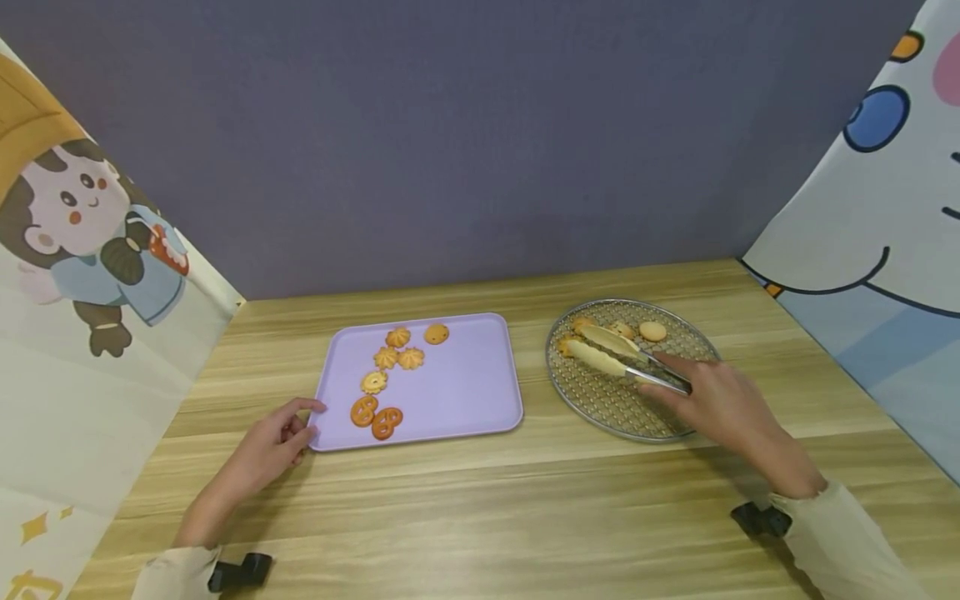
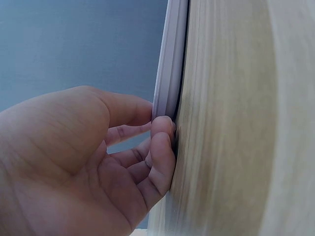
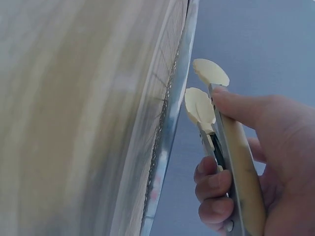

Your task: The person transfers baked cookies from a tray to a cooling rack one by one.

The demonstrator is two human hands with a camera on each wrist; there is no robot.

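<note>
A lilac tray (image 1: 465, 392) lies on the table with my left hand (image 1: 262, 454) at its front left corner. In the left wrist view the thumb and fingers (image 2: 162, 142) pinch its rim. My right hand (image 1: 723, 408) grips metal tongs (image 1: 660, 379) with cream tips, held over a round wire rack (image 1: 607, 408). The tips stand apart, near a flower-shaped cookie (image 1: 566, 347) at the rack's left. They partly hide other cookies. In the right wrist view the tong tips (image 3: 201, 105) are close over the rack's rim (image 3: 167, 147).
On the tray sit two pretzels (image 1: 375, 417), a ring-shaped cookie (image 1: 373, 382), three swirled cookies (image 1: 398, 337) and a round cookie (image 1: 437, 334). A pale round cookie (image 1: 652, 332) lies at the rack's back. A grey wall (image 1: 480, 150) stands behind the table (image 1: 480, 517), printed panels at both sides.
</note>
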